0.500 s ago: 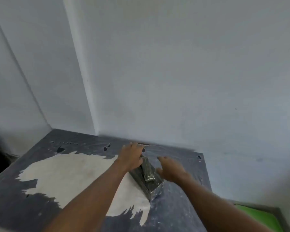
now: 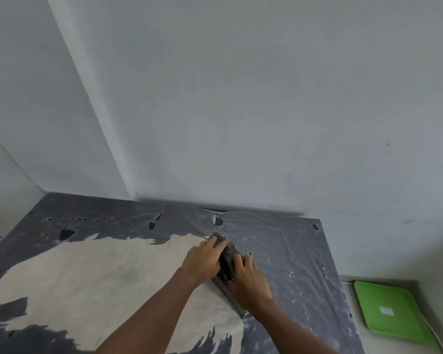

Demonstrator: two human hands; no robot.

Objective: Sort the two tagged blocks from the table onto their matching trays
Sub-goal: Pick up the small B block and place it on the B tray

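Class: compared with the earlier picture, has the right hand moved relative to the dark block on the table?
Yes. The right hand has closed in leftward onto the block, which the left hand grips too.

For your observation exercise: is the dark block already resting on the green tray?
No. The dark block lies on the table between the left hand and right hand, apart from the green tray.

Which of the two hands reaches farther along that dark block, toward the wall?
The left hand: its fingers stretch to the far end of the dark block, nearest the wall. The right hand grips nearer the person.
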